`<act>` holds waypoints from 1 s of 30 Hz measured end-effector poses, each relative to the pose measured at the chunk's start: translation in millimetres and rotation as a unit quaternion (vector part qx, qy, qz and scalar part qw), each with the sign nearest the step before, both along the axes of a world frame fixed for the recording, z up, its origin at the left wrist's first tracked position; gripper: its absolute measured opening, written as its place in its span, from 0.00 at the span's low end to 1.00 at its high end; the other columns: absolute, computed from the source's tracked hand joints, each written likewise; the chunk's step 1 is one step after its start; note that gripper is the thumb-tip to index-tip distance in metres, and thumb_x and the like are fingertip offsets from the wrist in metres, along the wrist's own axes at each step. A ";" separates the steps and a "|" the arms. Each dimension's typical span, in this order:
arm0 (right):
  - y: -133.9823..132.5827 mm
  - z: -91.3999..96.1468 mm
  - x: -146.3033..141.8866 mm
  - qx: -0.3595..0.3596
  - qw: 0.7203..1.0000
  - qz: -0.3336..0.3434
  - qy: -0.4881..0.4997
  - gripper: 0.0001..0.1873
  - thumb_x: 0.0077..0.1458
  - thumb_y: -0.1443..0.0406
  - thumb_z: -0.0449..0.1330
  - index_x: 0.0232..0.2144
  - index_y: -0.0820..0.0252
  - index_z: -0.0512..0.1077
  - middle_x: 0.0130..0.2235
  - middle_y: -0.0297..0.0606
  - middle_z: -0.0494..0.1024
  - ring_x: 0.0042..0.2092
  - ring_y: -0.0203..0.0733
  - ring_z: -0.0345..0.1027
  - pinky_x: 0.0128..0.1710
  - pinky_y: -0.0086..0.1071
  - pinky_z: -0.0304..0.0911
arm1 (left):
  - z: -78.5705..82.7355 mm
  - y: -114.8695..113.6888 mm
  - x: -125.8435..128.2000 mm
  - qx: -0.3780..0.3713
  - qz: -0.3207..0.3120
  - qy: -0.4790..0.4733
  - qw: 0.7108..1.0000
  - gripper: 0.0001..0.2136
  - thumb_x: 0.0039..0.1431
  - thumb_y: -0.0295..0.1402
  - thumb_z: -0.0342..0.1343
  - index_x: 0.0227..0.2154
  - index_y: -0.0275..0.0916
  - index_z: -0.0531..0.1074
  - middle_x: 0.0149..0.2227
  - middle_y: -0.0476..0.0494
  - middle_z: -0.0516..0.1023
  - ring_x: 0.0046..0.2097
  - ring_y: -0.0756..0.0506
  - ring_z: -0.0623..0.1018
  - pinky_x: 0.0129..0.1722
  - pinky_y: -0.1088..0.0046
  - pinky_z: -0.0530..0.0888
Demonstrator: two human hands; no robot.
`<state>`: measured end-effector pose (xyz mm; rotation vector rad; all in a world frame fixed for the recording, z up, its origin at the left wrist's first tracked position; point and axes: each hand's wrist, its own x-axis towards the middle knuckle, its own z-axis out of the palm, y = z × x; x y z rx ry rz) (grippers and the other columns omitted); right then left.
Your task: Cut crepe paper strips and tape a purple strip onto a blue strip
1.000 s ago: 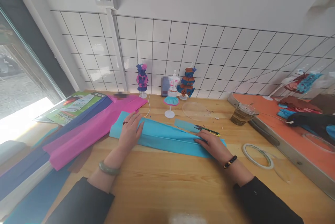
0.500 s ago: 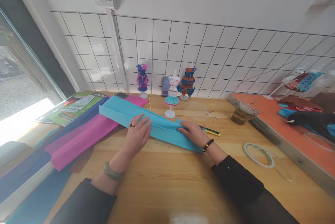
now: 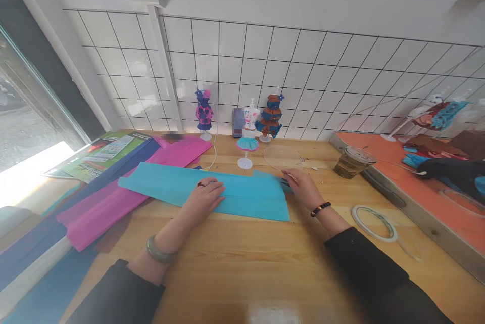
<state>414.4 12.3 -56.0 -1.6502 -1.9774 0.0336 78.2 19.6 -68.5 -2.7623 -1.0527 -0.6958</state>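
A long sheet of light blue tissue paper lies unfolded and flat across the wooden table. My left hand rests on its middle, palm down and fingers stretched out, with a ring on one finger. My right hand sits at the sheet's right end, fingers bent together over a small dark tool tip that pokes out beside the paper. What it grips is hidden under the hand. Both arms wear black sleeves and a bracelet.
Pink paper and dark blue paper lie to the left, by a green packet. Three small dress-form dolls stand at the tiled wall. A clear disc, a lidded cup, a tape ring and an orange tray are on the right.
The blue paper slid left and opened from a narrow fold into a wider flat sheet. My right hand left the paper and moved right, to the tools by its end.
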 end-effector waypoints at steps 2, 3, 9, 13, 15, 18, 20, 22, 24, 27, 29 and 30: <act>-8.2 -3.8 24.1 -0.011 0.999 -0.040 -0.013 0.19 0.57 0.63 0.44 0.42 0.59 0.71 0.43 0.45 0.75 0.45 0.48 0.68 0.44 0.43 0.63 | -0.9 -1.3 4.0 -0.016 -0.015 0.010 1.000 0.14 0.61 0.36 0.43 0.46 0.39 0.68 0.45 0.40 0.72 0.50 0.42 0.67 0.45 0.61 0.66; -12.8 -5.9 32.7 -0.021 0.998 -0.049 -0.020 0.18 0.56 0.63 0.45 0.41 0.59 0.71 0.41 0.45 0.76 0.43 0.48 0.69 0.42 0.43 0.64 | -1.1 -2.2 5.8 -0.022 -0.023 0.017 0.999 0.14 0.61 0.36 0.43 0.45 0.39 0.68 0.44 0.40 0.73 0.49 0.42 0.68 0.45 0.62 0.66; -33.4 -17.2 43.4 -0.050 0.991 -0.016 -0.122 0.19 0.54 0.68 0.46 0.46 0.59 0.67 0.44 0.45 0.74 0.45 0.46 0.68 0.43 0.39 0.63 | -0.5 -5.5 13.8 -0.054 -0.031 0.045 0.997 0.15 0.62 0.37 0.42 0.44 0.38 0.68 0.41 0.42 0.74 0.45 0.43 0.69 0.43 0.64 0.67; -28.9 -22.0 50.5 -0.039 0.991 -0.062 -0.116 0.21 0.52 0.72 0.44 0.47 0.61 0.66 0.44 0.47 0.74 0.45 0.47 0.68 0.42 0.40 0.63 | 1.3 -4.8 24.6 -0.082 -0.023 0.033 0.996 0.15 0.61 0.38 0.43 0.46 0.40 0.67 0.40 0.42 0.73 0.44 0.43 0.69 0.42 0.65 0.67; -25.4 -23.3 57.4 -0.036 0.992 -0.086 -0.090 0.19 0.54 0.70 0.44 0.46 0.61 0.67 0.44 0.47 0.74 0.44 0.47 0.68 0.41 0.40 0.64 | 4.0 -4.2 34.5 -0.099 -0.020 0.025 0.995 0.16 0.61 0.40 0.43 0.47 0.41 0.67 0.39 0.42 0.73 0.44 0.44 0.69 0.42 0.66 0.67; -27.1 -21.1 62.3 -0.038 0.997 -0.065 -0.001 0.18 0.57 0.64 0.42 0.44 0.59 0.67 0.44 0.44 0.74 0.44 0.45 0.68 0.41 0.38 0.64 | 9.7 -3.4 54.1 -0.122 -0.026 0.025 0.992 0.17 0.60 0.41 0.44 0.48 0.41 0.67 0.38 0.43 0.72 0.42 0.44 0.70 0.41 0.67 0.66; -33.7 -14.6 58.7 -0.064 0.995 -0.021 0.069 0.17 0.58 0.60 0.43 0.43 0.57 0.67 0.43 0.41 0.75 0.43 0.44 0.68 0.42 0.36 0.64 | 11.9 -2.7 68.0 -0.132 -0.034 0.026 0.990 0.17 0.60 0.42 0.44 0.47 0.41 0.67 0.37 0.43 0.72 0.41 0.44 0.69 0.41 0.67 0.66; -42.7 -4.4 51.4 -0.117 0.988 0.021 0.100 0.17 0.57 0.56 0.44 0.40 0.56 0.68 0.39 0.38 0.76 0.40 0.42 0.69 0.39 0.35 0.64 | 10.9 -1.7 79.7 -0.145 -0.040 0.011 0.989 0.16 0.59 0.42 0.46 0.45 0.41 0.69 0.37 0.44 0.73 0.41 0.44 0.69 0.40 0.68 0.65; -51.5 7.2 44.3 -0.176 0.978 0.054 0.100 0.19 0.57 0.53 0.44 0.35 0.56 0.69 0.34 0.37 0.75 0.35 0.41 0.68 0.35 0.33 0.63 | 7.1 -0.3 87.1 -0.161 -0.049 -0.011 0.986 0.14 0.58 0.42 0.48 0.41 0.42 0.71 0.36 0.46 0.74 0.40 0.45 0.70 0.40 0.69 0.65; -60.9 20.1 40.6 -0.231 0.965 0.087 0.092 0.21 0.55 0.50 0.45 0.31 0.57 0.69 0.29 0.35 0.73 0.29 0.38 0.64 0.29 0.30 0.61 | 1.6 2.0 89.6 -0.188 -0.061 -0.038 0.979 0.11 0.59 0.40 0.47 0.33 0.41 0.73 0.32 0.47 0.74 0.39 0.46 0.70 0.39 0.70 0.64; -64.6 24.0 42.1 -0.262 0.956 0.096 0.090 0.21 0.53 0.48 0.47 0.29 0.57 0.69 0.25 0.33 0.70 0.26 0.36 0.60 0.26 0.29 0.57 | 0.8 2.7 88.2 -0.208 -0.063 -0.057 0.974 0.12 0.59 0.38 0.47 0.30 0.41 0.73 0.31 0.48 0.74 0.37 0.47 0.70 0.38 0.71 0.64; -66.1 25.1 43.2 -0.279 0.951 0.100 0.088 0.21 0.53 0.48 0.48 0.28 0.57 0.69 0.24 0.32 0.68 0.25 0.34 0.58 0.24 0.28 0.55 | 1.3 2.7 87.3 -0.217 -0.062 -0.067 0.972 0.11 0.59 0.37 0.46 0.30 0.41 0.72 0.30 0.49 0.74 0.37 0.48 0.70 0.38 0.71 0.64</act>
